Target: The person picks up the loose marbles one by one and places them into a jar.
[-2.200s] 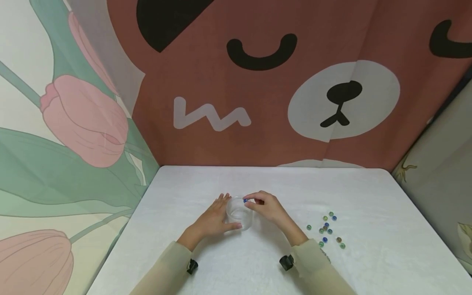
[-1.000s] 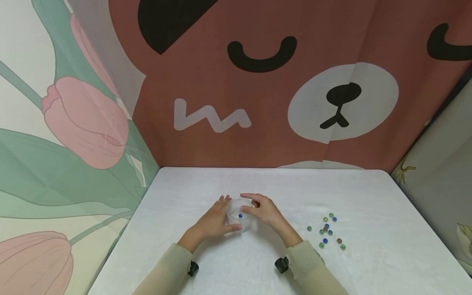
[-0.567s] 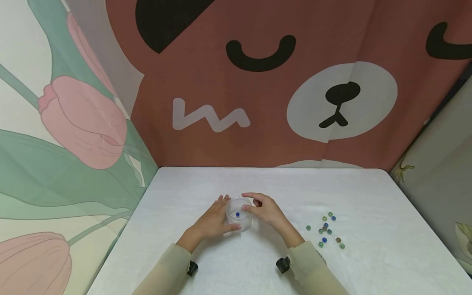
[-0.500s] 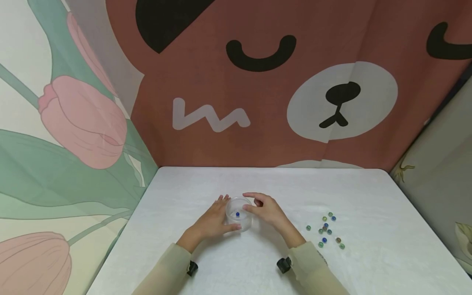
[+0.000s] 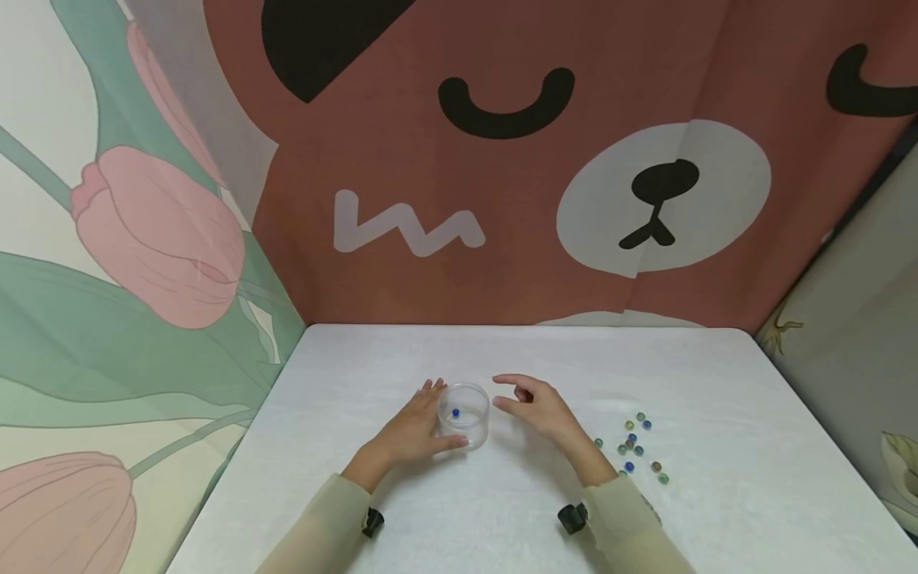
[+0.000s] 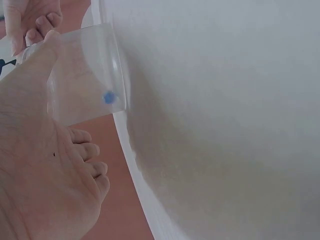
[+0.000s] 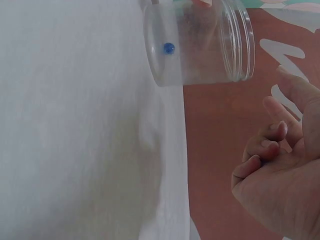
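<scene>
A clear plastic jar (image 5: 475,434) stands on the white table with its mouth up. My left hand (image 5: 407,429) holds it from the left, with the thumb across its near side and the fingers along the far left. One blue marble (image 7: 169,48) lies at the jar's bottom. To the right of the rim, apart from it, is my right hand (image 5: 536,406). Its index finger and thumb are spread with nothing between them, and the other fingers curl loosely. In the right wrist view a tiny bluish spot shows by those fingertips; I cannot tell what it is.
Several loose glass marbles (image 5: 629,466), green, blue, yellowish and brown, lie scattered on the table (image 5: 753,446) to the right. The right forearm partly covers the nearest ones. Behind the table hangs a brown cloth (image 5: 402,287) with a bear face; a tulip-print cloth (image 5: 165,239) hangs at left.
My right hand has let go of the blue marble, which dropped into the jar and shifted left on its bottom. The hand has since drawn back rightward. My left hand has stayed on the jar.
</scene>
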The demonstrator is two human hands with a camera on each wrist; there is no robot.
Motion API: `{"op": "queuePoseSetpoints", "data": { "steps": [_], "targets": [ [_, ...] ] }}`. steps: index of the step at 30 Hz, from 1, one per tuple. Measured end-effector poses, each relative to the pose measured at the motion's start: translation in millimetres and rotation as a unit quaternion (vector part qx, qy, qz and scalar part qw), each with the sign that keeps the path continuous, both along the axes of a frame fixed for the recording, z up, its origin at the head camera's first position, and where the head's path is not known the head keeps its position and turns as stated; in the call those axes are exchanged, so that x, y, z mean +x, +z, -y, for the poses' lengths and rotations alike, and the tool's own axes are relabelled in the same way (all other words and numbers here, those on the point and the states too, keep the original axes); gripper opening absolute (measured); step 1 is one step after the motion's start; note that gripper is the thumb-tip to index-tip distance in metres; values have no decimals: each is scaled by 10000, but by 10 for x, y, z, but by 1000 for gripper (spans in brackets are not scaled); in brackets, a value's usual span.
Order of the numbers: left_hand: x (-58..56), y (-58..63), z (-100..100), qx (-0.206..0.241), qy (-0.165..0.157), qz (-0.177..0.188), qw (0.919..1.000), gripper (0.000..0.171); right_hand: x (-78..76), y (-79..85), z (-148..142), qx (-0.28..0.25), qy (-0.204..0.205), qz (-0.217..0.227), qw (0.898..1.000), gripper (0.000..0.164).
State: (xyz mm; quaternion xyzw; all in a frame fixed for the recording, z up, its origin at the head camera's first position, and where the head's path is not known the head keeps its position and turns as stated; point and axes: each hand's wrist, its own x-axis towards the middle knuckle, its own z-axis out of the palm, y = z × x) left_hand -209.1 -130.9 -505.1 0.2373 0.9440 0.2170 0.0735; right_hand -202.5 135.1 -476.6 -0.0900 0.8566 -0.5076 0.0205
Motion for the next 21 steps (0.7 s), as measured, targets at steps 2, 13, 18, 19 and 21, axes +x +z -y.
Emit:
{"op": "queuePoseSetpoints", "data": {
  "steps": [2, 13, 18, 19, 21],
  "targets": [
    [3, 0, -7, -48, 43, 50, 10000, 111, -2, -17, -46, 30, -11, 5, 10000, 38],
    [22, 26, -9, -66, 2, 31, 10000, 111, 65, -28, -345, 153, -323, 333, 9988, 40],
    [21, 29, 1, -103, -35, -16, 9999, 113, 97, -34, -499, 197, -339, 344, 9986, 43],
    [21, 29, 2, -101, -40, -21, 9999, 113, 106, -30, -527, 216, -329, 317, 9987, 43],
    [18, 29, 3, -88, -51, -34, 9999, 113, 123, -26, -585, 230, -313, 281, 9988, 44]
  ]
}}
